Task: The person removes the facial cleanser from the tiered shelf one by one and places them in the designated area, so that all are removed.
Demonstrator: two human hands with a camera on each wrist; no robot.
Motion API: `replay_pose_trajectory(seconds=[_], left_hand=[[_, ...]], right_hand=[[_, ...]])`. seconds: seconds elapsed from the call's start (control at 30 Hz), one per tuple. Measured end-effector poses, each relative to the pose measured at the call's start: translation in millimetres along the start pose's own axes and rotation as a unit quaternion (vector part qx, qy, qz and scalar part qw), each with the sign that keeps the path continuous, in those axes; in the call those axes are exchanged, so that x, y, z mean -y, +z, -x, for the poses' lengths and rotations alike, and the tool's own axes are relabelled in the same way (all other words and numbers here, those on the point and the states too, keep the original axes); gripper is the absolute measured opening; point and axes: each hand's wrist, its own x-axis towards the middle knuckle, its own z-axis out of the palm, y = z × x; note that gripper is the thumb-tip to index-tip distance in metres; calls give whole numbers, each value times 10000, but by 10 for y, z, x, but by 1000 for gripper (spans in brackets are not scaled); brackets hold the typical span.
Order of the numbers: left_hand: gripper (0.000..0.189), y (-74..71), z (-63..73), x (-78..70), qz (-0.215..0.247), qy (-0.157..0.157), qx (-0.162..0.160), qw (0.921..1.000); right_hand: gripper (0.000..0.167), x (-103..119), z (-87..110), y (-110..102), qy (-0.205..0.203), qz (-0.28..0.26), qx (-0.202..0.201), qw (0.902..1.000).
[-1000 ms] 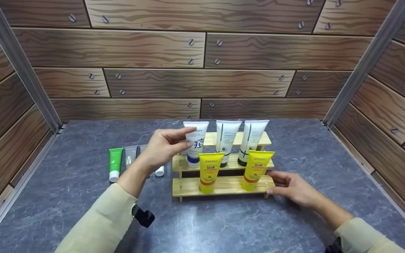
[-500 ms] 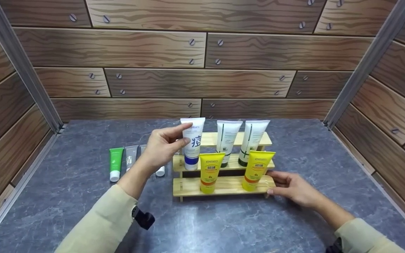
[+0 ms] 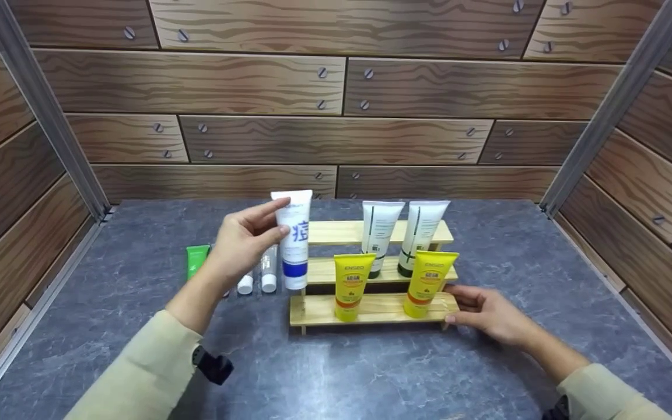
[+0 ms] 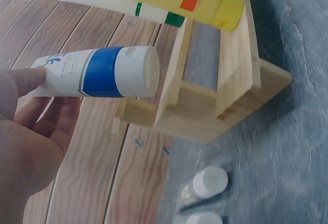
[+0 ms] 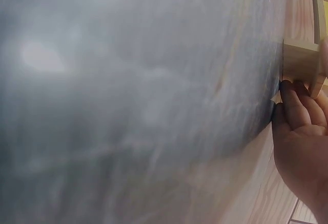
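Pinching the white-and-blue tube (image 3: 296, 251) between my left fingers (image 3: 266, 210).
Cap down, long axis nearly upright, it hangs by the left end of the wooden rack (image 3: 318, 307), right of those nearer fingers; my right fingers (image 3: 463, 318) grip the rack's opposite end.

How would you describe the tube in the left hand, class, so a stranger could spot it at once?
On the grey table stands a three-tier wooden rack. By its left end, the left hand holds a white squeeze tube, cap down. Unlike the two white tubes with dark green caps on the rack, it has a white cap, a broad blue band and large blue lettering.
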Motion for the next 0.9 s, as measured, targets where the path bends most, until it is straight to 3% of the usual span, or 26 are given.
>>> replay_pose_trajectory(seconds=[0.3, 0.9], left_hand=[[52, -258, 85, -48, -214, -203, -113, 9995], [53, -830, 333, -118, -376, -473, -504, 9969]], right_hand=[[79, 6, 9, -19, 140, 199, -92, 9997], [77, 14, 7, 4, 51, 145, -64, 9999]])
